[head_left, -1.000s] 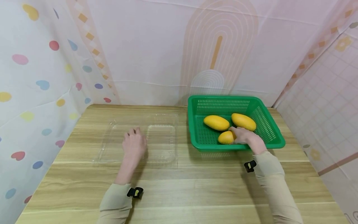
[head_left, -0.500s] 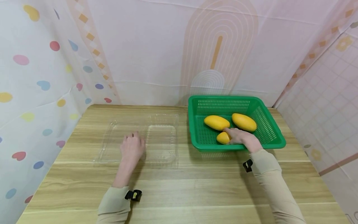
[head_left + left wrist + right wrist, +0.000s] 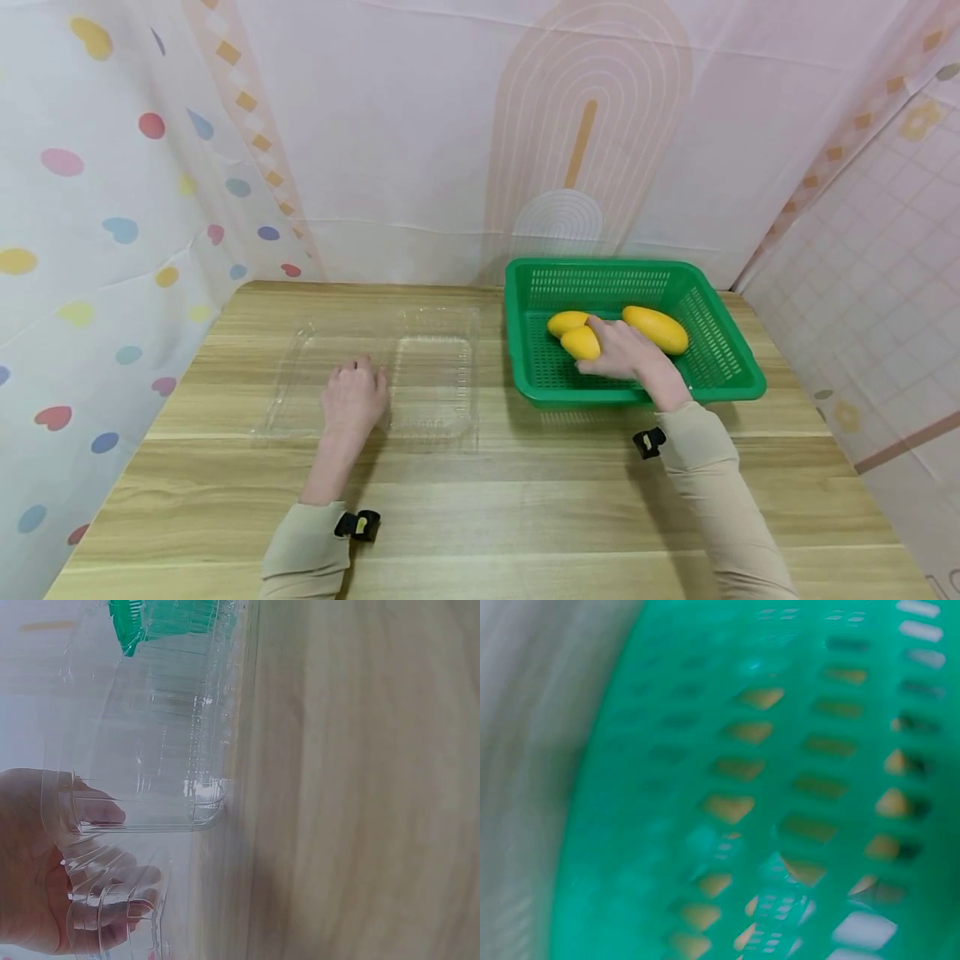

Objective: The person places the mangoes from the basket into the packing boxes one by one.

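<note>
My right hand [image 3: 618,348] grips a yellow mango [image 3: 581,342] inside the green basket [image 3: 633,393]. The held mango partly covers another mango [image 3: 566,322] behind it; whether the two touch I cannot tell. A third mango [image 3: 655,328] lies to the right. On the left, a clear plastic clamshell box [image 3: 468,400] lies opened out on the table. My left hand [image 3: 355,396] holds it at the fold between its halves. Through the plastic in the left wrist view, the thumb [image 3: 101,808] and curled fingers [image 3: 120,907] show on either side of that fold.
The wooden table [image 3: 480,517] runs up to a patterned cloth backdrop [image 3: 405,142], with more cloth at both sides. Basket mesh, blurred, fills most of the right wrist view and hides the right hand there.
My right hand has moved left and toward the back with the gripped mango, which now overlaps the left mango in view. The left hand has shifted only slightly at the box.
</note>
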{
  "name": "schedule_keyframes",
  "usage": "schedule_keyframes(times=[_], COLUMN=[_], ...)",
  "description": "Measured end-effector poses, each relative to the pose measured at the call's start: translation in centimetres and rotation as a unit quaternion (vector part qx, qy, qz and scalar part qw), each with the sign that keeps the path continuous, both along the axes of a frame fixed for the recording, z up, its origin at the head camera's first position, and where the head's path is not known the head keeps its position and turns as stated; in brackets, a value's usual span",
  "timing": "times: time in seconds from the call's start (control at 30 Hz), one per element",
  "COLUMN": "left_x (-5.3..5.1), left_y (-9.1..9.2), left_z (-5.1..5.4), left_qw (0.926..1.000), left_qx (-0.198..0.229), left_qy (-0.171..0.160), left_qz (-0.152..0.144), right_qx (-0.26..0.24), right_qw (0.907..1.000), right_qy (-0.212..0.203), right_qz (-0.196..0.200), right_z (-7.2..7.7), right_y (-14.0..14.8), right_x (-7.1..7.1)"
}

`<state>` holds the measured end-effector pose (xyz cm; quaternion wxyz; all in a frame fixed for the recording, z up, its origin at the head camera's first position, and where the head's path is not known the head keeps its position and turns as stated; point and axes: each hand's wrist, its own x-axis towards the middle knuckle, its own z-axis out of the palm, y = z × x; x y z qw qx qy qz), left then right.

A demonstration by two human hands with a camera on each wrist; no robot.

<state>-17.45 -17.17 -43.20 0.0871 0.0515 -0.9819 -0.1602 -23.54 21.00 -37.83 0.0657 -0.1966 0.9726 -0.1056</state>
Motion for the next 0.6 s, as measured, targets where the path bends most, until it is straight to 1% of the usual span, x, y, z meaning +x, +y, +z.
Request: schedule_keyframes(times=[0.17,0.33,0.47,0.6], left_x=[-0.1,-0.2,-0.2,-0.2], left_y=[-0.1,-0.1,-0.2,-0.1], left_z=[0.0,0.0,0.0,0.1], left_qw=[1.0000,0.9999,0.9999,0.9999], left_qx=[0.002,0.005,0.007,0.009], left_qy=[-0.005,-0.010,-0.011,-0.011], left_qz=[0.001,0.000,0.002,0.003], right_qx=[-0.030,-0.076,-0.099,-0.112], right_qw=[0.9989,0.9949,0.9921,0.9901], right_qy=[0.026,0.041,0.050,0.063], right_qz=[-0.027,-0.052,-0.059,-0.057], right_z=[1.7,3.2,4.0,4.2], right_y=[-2.7,-5.8,-8.9,-12.3], right_x=[0.0,0.0,0.2,0.6])
